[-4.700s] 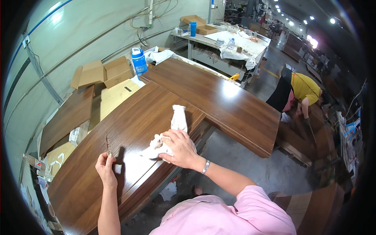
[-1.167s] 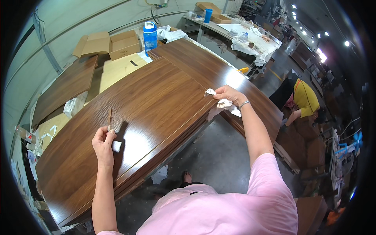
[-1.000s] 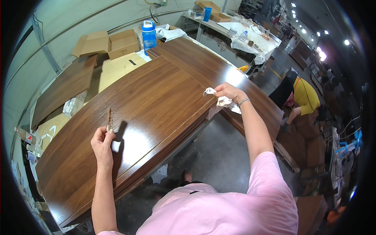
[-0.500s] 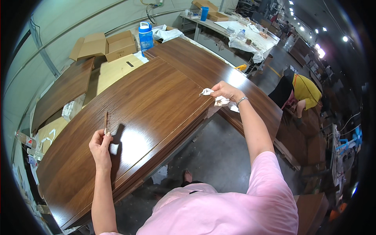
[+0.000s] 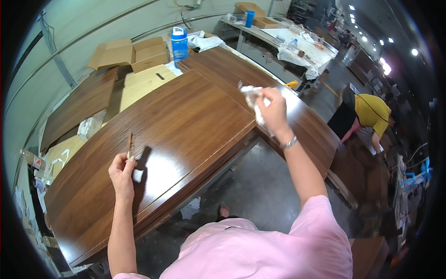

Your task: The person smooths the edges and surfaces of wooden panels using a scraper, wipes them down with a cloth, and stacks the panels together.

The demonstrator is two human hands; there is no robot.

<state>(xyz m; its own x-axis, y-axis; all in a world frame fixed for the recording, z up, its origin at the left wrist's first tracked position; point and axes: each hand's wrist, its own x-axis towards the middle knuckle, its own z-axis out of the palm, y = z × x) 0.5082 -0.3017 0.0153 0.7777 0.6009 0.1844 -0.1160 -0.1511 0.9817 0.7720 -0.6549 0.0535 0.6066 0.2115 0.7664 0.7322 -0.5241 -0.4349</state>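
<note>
My left hand (image 5: 122, 177) pinches a thin brown stick (image 5: 130, 141) upright between thumb and fingertips, above the glossy brown wooden panel (image 5: 186, 116). Its exact kind is not clear. A small pale piece (image 5: 137, 176) shows beside that hand, against its shadow. Farther right, my right hand (image 5: 274, 113) is closed around a crumpled white cloth (image 5: 253, 95), slightly blurred, over the area where a second wooden board (image 5: 223, 69) meets the main panel along a seam.
A blue bottle (image 5: 179, 46) and an open cardboard box (image 5: 148, 53) stand beyond the panel. Another brown board (image 5: 79, 107) lies at the left. A cluttered worktable (image 5: 278, 35) is behind. At right, a person in a yellow top (image 5: 371, 111) bends over brown furniture.
My right hand has lifted away from the panel's near right corner with the cloth, which now bunches up over the seam. My left hand keeps its grip and place. The other person has shifted.
</note>
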